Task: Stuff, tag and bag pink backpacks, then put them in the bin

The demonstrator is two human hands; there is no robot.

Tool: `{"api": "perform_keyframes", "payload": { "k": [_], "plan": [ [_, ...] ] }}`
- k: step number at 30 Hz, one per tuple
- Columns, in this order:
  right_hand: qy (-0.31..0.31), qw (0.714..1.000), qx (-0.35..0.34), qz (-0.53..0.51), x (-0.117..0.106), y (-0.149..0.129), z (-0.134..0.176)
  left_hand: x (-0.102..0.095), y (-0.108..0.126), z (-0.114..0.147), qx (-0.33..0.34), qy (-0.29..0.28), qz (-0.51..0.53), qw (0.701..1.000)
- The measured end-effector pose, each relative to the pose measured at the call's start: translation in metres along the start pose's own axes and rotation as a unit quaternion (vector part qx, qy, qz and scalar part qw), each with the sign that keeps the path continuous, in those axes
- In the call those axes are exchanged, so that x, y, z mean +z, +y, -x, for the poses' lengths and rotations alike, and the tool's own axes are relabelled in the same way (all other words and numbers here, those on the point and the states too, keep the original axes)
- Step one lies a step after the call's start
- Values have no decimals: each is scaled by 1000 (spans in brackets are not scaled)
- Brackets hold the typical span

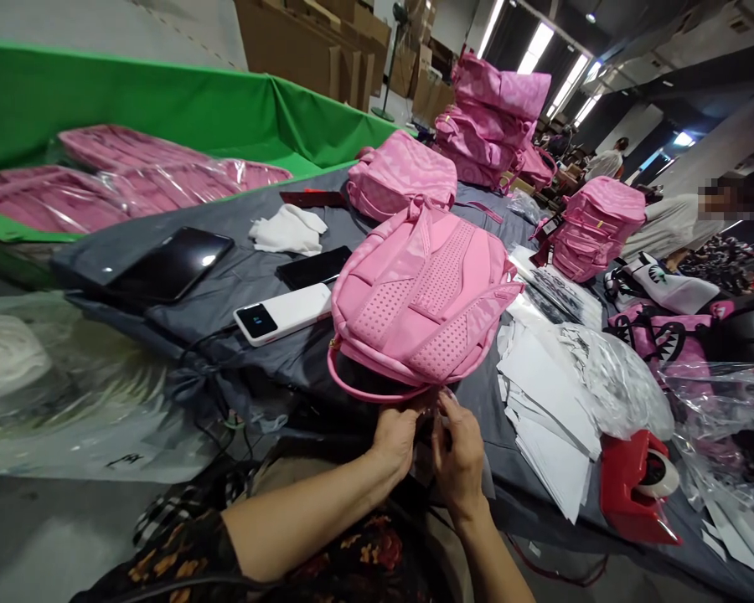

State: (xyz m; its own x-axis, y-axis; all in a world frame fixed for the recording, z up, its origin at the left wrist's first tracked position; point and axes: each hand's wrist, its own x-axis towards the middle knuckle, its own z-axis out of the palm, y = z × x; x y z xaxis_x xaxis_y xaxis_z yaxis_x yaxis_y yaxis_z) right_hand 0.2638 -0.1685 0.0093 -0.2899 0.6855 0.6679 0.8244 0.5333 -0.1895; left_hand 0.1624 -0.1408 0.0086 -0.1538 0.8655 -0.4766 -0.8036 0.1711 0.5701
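A pink backpack [431,293] lies on the cloth-covered table with its padded, perforated back facing up. Its pink top handle [364,392] points toward me. Just below that end, my left hand [395,440] is closed, its fingertips partly hidden under the backpack's edge. Beside it, my right hand [460,452] pinches with thumb and forefinger. What the fingers hold is too small and shaded to make out. The two hands are close together, a small gap between them.
Left of the backpack lie a white power bank [286,314], dark phone [314,266], tablet [173,261] and white cloth [289,229]. To the right are paper sheets [550,402] and a red tape dispenser [632,490]. More pink backpacks [405,172] stand behind. A person [672,222] is at right.
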Motion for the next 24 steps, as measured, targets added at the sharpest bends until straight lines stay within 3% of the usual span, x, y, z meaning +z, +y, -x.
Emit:
{"api": "perform_keyframes", "payload": {
  "k": [4, 8, 13, 20, 24],
  "plan": [
    [87, 994, 45, 41, 7, 3, -6, 5, -5, -7, 6, 37, -17, 999],
    [99, 986, 65, 114, 27, 8, -13, 1, -10, -8, -1, 66, -30, 997],
    [59, 984, 8, 169, 25, 11, -17, -5, -5, 5, -25, 52, -10, 998],
    [-75, 982, -43, 166, 2, 1, -18, 7, 5, 18, -65, 40, 5, 997],
    [-57, 983, -23, 175, 6, -1, -18, 8, 3, 14, -50, 37, -10, 998]
  ]
}}
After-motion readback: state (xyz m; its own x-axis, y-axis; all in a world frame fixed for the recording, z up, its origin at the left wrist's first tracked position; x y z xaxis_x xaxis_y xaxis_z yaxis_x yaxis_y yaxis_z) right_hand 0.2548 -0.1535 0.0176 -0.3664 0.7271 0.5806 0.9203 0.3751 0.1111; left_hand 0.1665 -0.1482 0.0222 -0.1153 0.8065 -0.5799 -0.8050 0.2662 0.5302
